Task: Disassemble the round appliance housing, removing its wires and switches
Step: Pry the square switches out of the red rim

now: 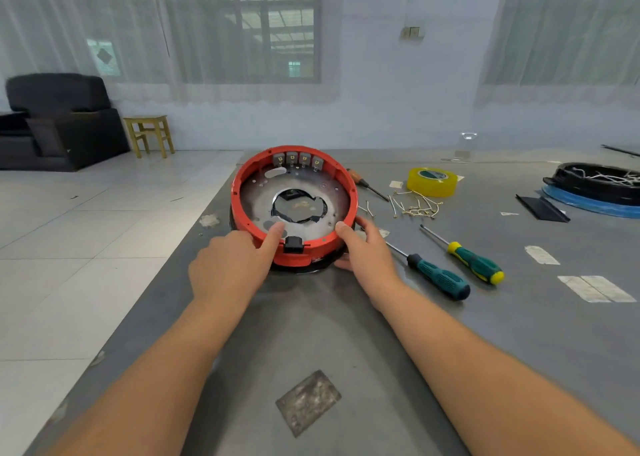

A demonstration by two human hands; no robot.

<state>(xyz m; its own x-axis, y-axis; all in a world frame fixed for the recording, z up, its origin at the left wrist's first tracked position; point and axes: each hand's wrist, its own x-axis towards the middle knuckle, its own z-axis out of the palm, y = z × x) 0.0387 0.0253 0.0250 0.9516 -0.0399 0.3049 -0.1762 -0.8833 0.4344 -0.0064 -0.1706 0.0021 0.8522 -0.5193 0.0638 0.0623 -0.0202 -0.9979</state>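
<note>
**Housing gripped at near rim, both hands**

Grey worktable (pixel 311 334) carries the work. Left hand (pixel 228 265) grasps the red round housing (pixel 242 209) at 7 o'clock, thumb hooked over the rim onto the metal plate (pixel 256 206). Housing lies dead ahead, flat, open side up, between both hands. Four switches (pixel 298 160) remain seated at 12 o'clock; black clip (pixel 293 244) at 6. Right hand (pixel 367 251) grasps the rim at 5 o'clock. Neither hand is nearer. Screwdrivers (pixel 440 277) lie to the right.

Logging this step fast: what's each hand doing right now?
Left hand: grips the red housing rim, finger inside.
Right hand: grips the rim's near right side.
</note>
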